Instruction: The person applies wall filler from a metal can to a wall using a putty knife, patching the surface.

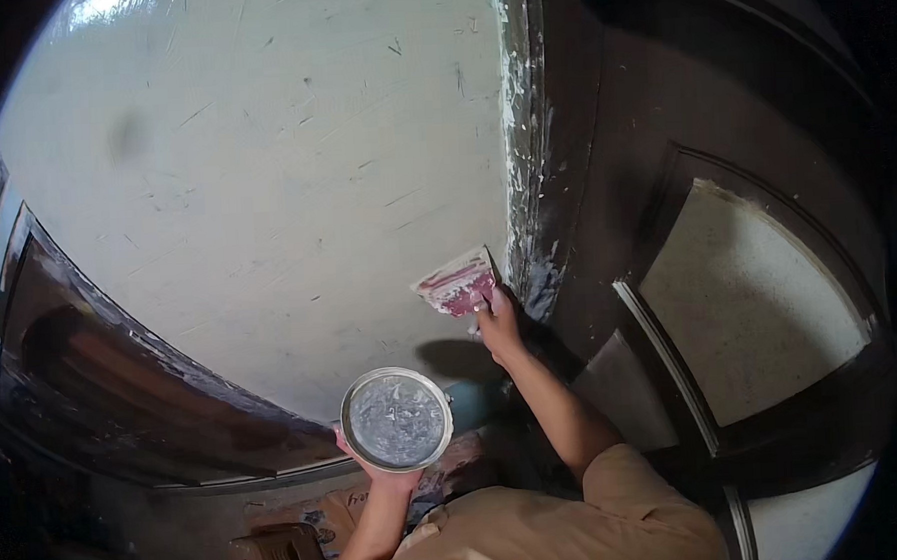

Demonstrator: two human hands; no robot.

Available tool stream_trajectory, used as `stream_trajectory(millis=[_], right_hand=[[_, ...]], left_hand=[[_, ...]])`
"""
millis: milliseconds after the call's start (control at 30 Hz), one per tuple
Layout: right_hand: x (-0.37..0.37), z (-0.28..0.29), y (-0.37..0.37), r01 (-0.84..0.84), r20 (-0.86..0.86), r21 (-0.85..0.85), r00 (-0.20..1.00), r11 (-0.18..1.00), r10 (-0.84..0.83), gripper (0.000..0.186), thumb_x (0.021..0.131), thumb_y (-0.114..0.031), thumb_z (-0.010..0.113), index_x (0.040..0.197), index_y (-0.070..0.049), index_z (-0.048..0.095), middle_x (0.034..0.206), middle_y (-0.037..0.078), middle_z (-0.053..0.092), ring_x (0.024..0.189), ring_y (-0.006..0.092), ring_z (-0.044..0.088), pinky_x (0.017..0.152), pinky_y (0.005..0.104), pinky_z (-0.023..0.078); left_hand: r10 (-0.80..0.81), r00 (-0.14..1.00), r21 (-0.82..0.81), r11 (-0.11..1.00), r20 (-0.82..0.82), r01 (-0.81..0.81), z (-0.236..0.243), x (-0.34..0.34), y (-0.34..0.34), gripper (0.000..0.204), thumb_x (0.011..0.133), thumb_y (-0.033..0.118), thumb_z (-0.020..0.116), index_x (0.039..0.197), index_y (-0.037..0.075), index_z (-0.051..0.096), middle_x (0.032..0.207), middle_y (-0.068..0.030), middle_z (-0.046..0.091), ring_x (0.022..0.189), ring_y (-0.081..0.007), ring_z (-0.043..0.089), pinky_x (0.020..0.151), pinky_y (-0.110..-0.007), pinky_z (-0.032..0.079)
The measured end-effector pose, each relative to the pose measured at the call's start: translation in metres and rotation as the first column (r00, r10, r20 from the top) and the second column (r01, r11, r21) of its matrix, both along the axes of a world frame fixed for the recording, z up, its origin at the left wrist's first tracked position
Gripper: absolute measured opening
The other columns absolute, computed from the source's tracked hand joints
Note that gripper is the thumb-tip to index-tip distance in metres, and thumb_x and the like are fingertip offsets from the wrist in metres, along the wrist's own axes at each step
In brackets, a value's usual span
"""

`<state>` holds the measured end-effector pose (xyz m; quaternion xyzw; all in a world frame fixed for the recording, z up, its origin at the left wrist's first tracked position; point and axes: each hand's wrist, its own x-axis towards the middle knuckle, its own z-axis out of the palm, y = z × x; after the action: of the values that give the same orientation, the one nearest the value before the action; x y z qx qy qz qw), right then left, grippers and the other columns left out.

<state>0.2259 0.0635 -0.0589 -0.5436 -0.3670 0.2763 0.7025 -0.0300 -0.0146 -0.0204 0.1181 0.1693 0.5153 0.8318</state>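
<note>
My left hand (385,471) grips a round metal tin (397,419) from below and from its left side. The tin's round grey face, smeared with white, is turned up toward me inside a pale rim; how deep it is I cannot tell. My right hand (496,326) is closed round a wide red putty scraper (459,282) with whitish filler smeared over its blade. The blade lies at or very near the pale wall (294,187), close to the wall's right edge; whether it touches is unclear. Scratches and small dark marks run across the wall.
To the right stands a dark brown door (651,101) with pale panels; its frame edge (524,127) is spattered white. A dark wooden piece with a curved-looking edge (163,393) is at the left. A brown stool (278,550) and crumpled sheeting (324,516) lie low by my left arm.
</note>
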Motion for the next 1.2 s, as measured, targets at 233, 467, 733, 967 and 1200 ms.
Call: stream_trajectory(millis=[233,467,733,967,1200], right_hand=[[-0.013,-0.049,-0.049,-0.123,-0.237,-0.221,0.969,0.968,0.069,0.018,0.099,-0.011,0.05,0.115,-0.007,0.055,0.077,0.0,0.058,0.056,0.0075,0.052,0.051,0.0235,0.041],[0.015,-0.039,0.0,0.081,0.105,-0.063,0.992,0.995,-0.075,0.02,0.097,-0.014,0.052,0.114,-0.002,0.057,0.086,0.003,0.06,0.061,0.0105,0.053,0.056,0.0278,0.045],[0.003,-0.1,-0.061,-0.196,-0.203,-0.247,0.968,0.949,0.146,0.013,0.095,-0.01,0.054,0.105,-0.006,0.061,0.076,-0.002,0.056,0.061,0.0062,0.051,0.051,0.0228,0.041],[0.016,-0.036,-0.06,-0.48,0.053,-0.163,0.868,0.862,0.494,0.026,0.09,0.005,0.046,0.109,0.002,0.063,0.094,0.008,0.069,0.071,0.0081,0.058,0.063,0.025,0.048],[0.027,-0.005,-0.07,-0.597,-0.254,-0.023,0.779,0.802,0.573,0.049,0.088,0.007,0.036,0.132,-0.001,0.055,0.113,0.006,0.064,0.101,0.012,0.058,0.093,0.0277,0.046]], left_hand=[[0.014,1.0,0.038,0.999,-0.001,-0.014,0.001,-0.004,0.001,0.083,0.082,0.08,0.039,0.141,0.021,0.046,0.145,-0.0077,0.046,0.129,-0.0348,0.047,0.106,-0.056,0.039],[-0.001,1.0,-0.017,1.0,-0.031,0.0,-0.001,0.004,0.0,0.083,0.081,0.079,0.04,0.14,0.022,0.047,0.143,-0.0083,0.047,0.127,-0.0363,0.047,0.105,-0.06,0.038],[0.064,0.997,-0.027,0.997,-0.036,-0.065,-0.01,-0.004,-0.002,0.082,0.081,0.078,0.04,0.139,0.021,0.048,0.142,-0.0081,0.048,0.126,-0.0356,0.049,0.104,-0.058,0.04],[0.03,0.997,0.02,0.999,-0.068,-0.028,-0.013,-0.003,0.002,0.083,0.081,0.079,0.04,0.14,0.022,0.047,0.144,-0.008,0.046,0.129,-0.035,0.046,0.106,-0.058,0.038],[0.084,0.99,0.0,0.996,-0.11,-0.084,-0.012,-0.005,0.003,0.084,0.081,0.079,0.038,0.14,0.021,0.047,0.143,-0.0078,0.047,0.127,-0.0346,0.048,0.105,-0.056,0.04]])
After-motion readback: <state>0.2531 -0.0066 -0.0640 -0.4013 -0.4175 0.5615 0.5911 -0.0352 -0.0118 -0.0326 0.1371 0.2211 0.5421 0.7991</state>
